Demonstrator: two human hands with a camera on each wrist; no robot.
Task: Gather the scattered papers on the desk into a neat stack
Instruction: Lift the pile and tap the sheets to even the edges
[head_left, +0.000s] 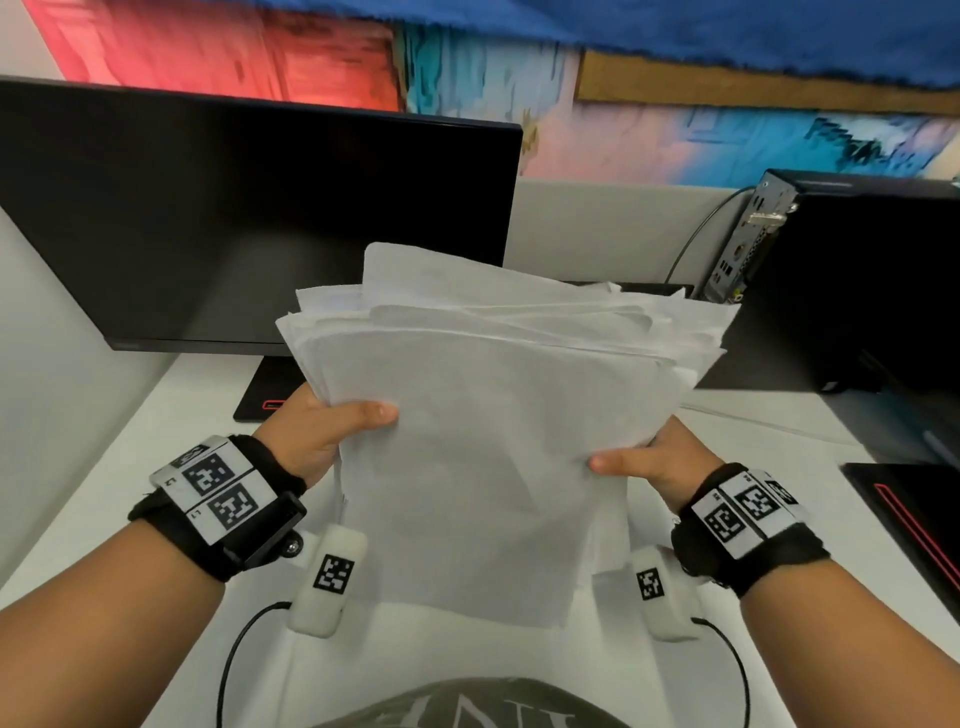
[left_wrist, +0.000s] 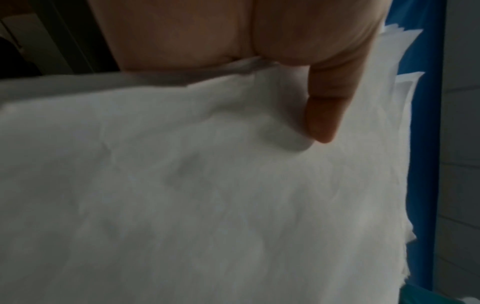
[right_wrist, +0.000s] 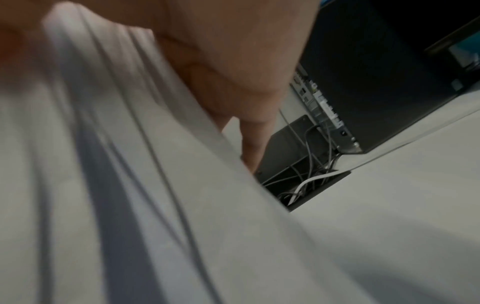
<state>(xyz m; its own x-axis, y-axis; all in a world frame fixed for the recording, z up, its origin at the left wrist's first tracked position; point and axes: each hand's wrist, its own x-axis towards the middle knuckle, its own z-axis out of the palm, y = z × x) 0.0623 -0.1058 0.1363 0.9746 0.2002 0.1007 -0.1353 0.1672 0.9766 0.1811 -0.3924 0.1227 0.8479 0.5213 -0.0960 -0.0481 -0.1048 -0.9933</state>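
Observation:
A thick bundle of white papers (head_left: 488, 415) is held up off the white desk (head_left: 156, 431), its far edges fanned and uneven. My left hand (head_left: 332, 431) grips the bundle's left edge, thumb on top, fingers hidden underneath. My right hand (head_left: 649, 462) grips the right edge the same way. In the left wrist view the thumb (left_wrist: 327, 115) presses into the top sheet of the papers (left_wrist: 207, 195). In the right wrist view the papers (right_wrist: 116, 185) fill the left side, with the fingers (right_wrist: 254, 139) of my right hand behind them.
A dark monitor (head_left: 249, 218) stands at the back left, its base (head_left: 265, 389) just beyond my left hand. A black computer tower (head_left: 857, 280) with cables sits at the back right. A dark pad with a red line (head_left: 914, 519) lies at the right edge.

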